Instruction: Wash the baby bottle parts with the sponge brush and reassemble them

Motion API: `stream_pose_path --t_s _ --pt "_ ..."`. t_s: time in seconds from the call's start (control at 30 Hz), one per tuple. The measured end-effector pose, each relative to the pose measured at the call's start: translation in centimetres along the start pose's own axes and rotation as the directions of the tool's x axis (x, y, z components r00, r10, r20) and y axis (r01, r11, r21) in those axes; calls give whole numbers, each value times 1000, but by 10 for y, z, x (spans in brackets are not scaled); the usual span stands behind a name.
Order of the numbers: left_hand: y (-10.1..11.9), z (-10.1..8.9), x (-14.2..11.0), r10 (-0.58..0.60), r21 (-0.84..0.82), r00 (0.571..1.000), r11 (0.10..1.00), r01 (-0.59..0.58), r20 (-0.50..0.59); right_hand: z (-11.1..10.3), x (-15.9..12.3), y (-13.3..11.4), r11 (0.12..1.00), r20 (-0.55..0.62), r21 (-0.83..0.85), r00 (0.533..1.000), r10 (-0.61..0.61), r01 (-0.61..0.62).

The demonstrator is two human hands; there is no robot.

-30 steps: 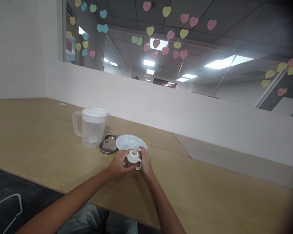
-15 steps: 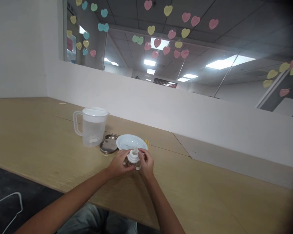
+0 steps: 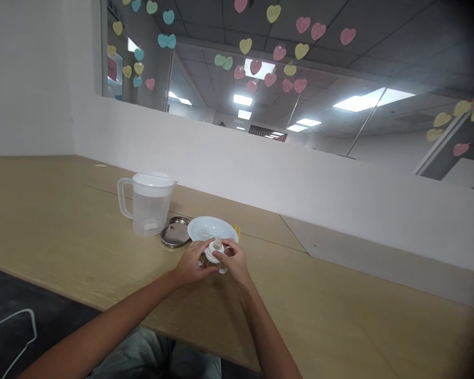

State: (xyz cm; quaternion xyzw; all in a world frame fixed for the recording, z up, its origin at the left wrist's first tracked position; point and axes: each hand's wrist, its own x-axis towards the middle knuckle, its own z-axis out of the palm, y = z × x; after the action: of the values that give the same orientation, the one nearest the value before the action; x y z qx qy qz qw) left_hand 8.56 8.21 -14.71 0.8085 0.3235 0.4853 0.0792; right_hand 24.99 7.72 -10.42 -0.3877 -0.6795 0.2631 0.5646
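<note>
A small baby bottle (image 3: 215, 253) with a white screw collar and a pale teat stands on the wooden table (image 3: 339, 316) in front of me. My left hand (image 3: 190, 265) is wrapped round the bottle's body from the left. My right hand (image 3: 232, 261) grips the white collar from the right, thumb and fingers curled over it. Most of the bottle is hidden by the two hands. Just behind the bottle lies a white plate (image 3: 212, 229).
A clear plastic jug (image 3: 147, 203) with a white lid stands at the left. A round metal dish (image 3: 176, 232) lies between jug and plate. Something yellow (image 3: 237, 230) peeks from behind the plate. A low white wall (image 3: 300, 184) with a glass pane borders the table's far side.
My right hand has shifted round the collar, its thumb now lying over the top front of it. The left hand keeps its hold and the bottle stays in place.
</note>
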Motion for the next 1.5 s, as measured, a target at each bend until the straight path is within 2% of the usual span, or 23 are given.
stream_pose_path --t_s 0.17,0.43,0.57,0.63,0.7,0.83,0.97,1.03,1.1,1.17,1.23,1.37,1.5 --pt "1 0 -1 -3 10 1000 1000 3 -5 -4 4 -2 996 55 57 996 64 -68" --pt "1 -1 0 -6 -7 1000 1000 6 20 -8 2 3 993 174 115 985 18 -38" --pt "1 -1 -1 -29 -13 999 999 30 31 -4 -1 13 979 119 182 991 66 -87" --pt "1 -1 -1 -31 -11 999 999 31 34 -2 -3 14 990 70 131 997 43 -52" --pt "1 -1 -1 -24 -6 999 1000 24 30 -1 -5 12 1000 41 12 999 -14 14" --pt "-1 1 -2 -16 0 1000 1000 16 12 -3 -8 5 968 21 -204 989 -148 149" --pt "-1 1 -1 -18 3 1000 1000 18 -2 -8 -7 5 935 12 -250 966 -257 252" --pt "-1 0 -1 -11 6 1000 1000 11 2 -9 -6 8 932 -67 -269 961 -268 241" --pt "-2 0 -1 -2 10 1000 1000 2 5 -10 -6 11 946 -173 -272 958 -228 176" --pt "-3 1 -1 6 16 1000 1000 -6 4 -10 -6 11 960 -212 -249 959 -186 131" --pt "-4 2 -1 10 18 1000 1000 -10 2 -8 -8 10 957 -153 -241 968 -200 160" --pt "-5 4 -1 6 16 1000 1000 -6 -8 -1 -12 6 904 11 -338 961 -276 263" --pt "-4 3 -1 12 25 1000 1000 -11 -26 2 -11 1 891 -20 -351 949 -316 289"
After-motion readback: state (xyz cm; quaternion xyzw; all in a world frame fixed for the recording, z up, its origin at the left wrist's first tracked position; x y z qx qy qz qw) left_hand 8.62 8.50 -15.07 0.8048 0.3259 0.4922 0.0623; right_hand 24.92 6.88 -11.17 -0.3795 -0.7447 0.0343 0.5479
